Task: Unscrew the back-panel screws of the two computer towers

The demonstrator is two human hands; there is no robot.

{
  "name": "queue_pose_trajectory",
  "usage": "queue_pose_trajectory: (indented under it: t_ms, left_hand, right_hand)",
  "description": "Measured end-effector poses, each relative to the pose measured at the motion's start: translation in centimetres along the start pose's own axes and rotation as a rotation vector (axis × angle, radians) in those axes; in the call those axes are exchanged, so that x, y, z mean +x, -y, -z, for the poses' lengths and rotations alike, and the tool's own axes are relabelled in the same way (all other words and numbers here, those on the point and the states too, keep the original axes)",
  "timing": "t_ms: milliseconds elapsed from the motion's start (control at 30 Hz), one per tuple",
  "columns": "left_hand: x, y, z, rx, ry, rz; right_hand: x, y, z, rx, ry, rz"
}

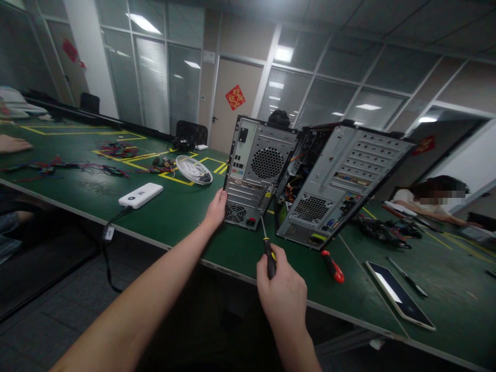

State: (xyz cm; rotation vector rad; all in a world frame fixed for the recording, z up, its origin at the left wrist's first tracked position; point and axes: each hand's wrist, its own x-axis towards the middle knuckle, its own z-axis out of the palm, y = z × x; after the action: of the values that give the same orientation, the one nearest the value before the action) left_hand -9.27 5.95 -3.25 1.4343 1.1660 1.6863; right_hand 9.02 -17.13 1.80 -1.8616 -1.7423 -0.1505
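My right hand (282, 287) is closed around a screwdriver (270, 258) with a black and yellow handle. Its thin metal shaft points up at the lower right corner of a computer case (248, 196); whether the tip touches cannot be made out. That case stands upright, its back panel with ports, vents and expansion slots facing me. On its left edge my left hand (217, 207) grips the side, with some fingers hidden behind it. A second computer case (325, 191), tilted in view and open on its left side, stands just to the right, showing wires inside.
A red and black tool handle (333, 267), a phone (399, 294) and a pen (406, 277) lie at right. Black cables (387, 232) sit behind them. Leftward are a white power bank (140, 195), a white round tray (194, 169) and wires (116, 150). A person (434, 199) leans at far right.
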Motion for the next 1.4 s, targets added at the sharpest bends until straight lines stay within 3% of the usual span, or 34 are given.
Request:
queue_pose_trajectory:
  t_ms: [500, 1133, 1400]
  left_hand:
    - [0.1, 0.1, 0.1, 0.007, 0.005, -0.005]
    - [0.0, -0.2, 0.0, 0.008, -0.006, 0.009]
    - [0.0, -0.2, 0.0, -0.006, -0.002, 0.013]
  right_hand:
    - [0.8, 0.8, -0.7, -0.089, 0.018, -0.035]
    - [1.5, 3.7, 0.2, -0.324, 0.105, -0.055]
    - [2.1, 4.1, 1.0, -0.251, 0.195, -0.078]
